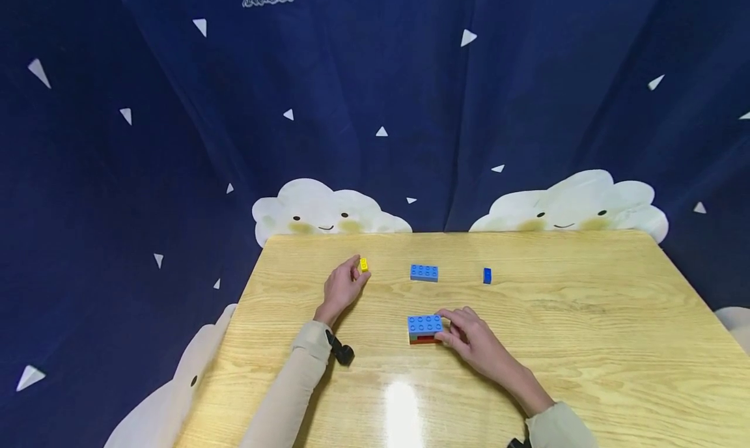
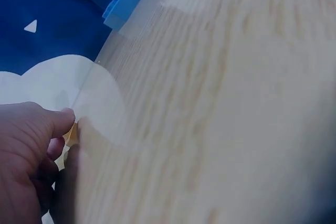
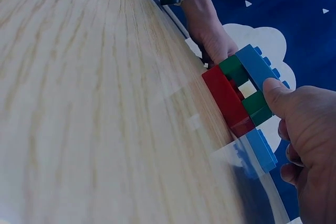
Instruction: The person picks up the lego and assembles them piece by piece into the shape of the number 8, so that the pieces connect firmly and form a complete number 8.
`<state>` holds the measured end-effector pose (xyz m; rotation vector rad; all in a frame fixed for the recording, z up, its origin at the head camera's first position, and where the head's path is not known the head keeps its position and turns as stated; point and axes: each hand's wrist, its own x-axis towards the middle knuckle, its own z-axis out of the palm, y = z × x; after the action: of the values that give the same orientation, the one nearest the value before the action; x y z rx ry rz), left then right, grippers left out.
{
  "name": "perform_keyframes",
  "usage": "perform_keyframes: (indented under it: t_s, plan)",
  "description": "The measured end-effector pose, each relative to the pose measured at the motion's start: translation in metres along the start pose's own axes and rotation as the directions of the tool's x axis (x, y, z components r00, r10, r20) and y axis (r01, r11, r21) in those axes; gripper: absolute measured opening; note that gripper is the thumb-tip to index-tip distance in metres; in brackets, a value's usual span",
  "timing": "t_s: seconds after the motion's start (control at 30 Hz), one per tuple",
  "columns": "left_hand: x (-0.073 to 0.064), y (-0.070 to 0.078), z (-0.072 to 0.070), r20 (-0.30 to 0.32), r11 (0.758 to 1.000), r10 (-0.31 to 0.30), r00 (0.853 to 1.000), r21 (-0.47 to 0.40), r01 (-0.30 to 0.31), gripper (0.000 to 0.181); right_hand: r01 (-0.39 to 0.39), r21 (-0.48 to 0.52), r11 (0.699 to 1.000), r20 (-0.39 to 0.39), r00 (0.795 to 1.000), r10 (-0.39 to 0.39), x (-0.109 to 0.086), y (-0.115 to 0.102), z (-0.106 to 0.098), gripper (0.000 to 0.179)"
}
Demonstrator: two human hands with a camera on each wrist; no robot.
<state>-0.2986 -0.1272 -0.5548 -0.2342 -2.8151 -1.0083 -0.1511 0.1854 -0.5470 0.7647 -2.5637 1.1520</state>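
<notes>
On the left of the table, my left hand (image 1: 343, 285) has thumb and forefinger on opposite sides of a small yellow brick (image 1: 364, 264), pinching it. Between those fingertips in the left wrist view, only a sliver of the yellow brick (image 2: 72, 136) shows. My right hand (image 1: 473, 338) holds the right end of a brick stack (image 1: 424, 325) by finger and thumb. Seen in the right wrist view, this stack has a red brick (image 3: 227, 100) at the bottom, two green bricks (image 3: 256, 107) with a gap between them, and a blue brick (image 3: 256, 65) on top.
A loose blue brick (image 1: 424, 273) lies behind the stack. To its right is a small dark blue brick (image 1: 487, 276). The wooden table (image 1: 586, 357) ends at a dark blue curtain (image 1: 363, 77) with white clouds.
</notes>
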Motion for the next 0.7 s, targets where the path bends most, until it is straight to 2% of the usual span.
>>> perform_keyframes:
  t_s: [0.27,0.47,0.7]
  plan:
    - [-0.001,0.004,0.000,0.000,1.000,0.023,1.000,-0.009,-0.023,0.045,-0.002,-0.001,1.000,-0.002,1.000,0.002,0.000,-0.001,-0.001,0.039]
    - [-0.004,0.002,-0.001,-0.005,0.999,0.040,0.999,-0.029,-0.040,0.043,0.012,-0.009,1.000,-0.013,1.000,-0.012,0.000,-0.001,0.000,0.038]
    - [-0.011,0.002,-0.003,0.018,0.993,0.097,0.995,-0.072,-0.095,0.041,0.017,-0.013,1.000,-0.015,1.000,-0.018,0.000,0.001,0.001,0.038]
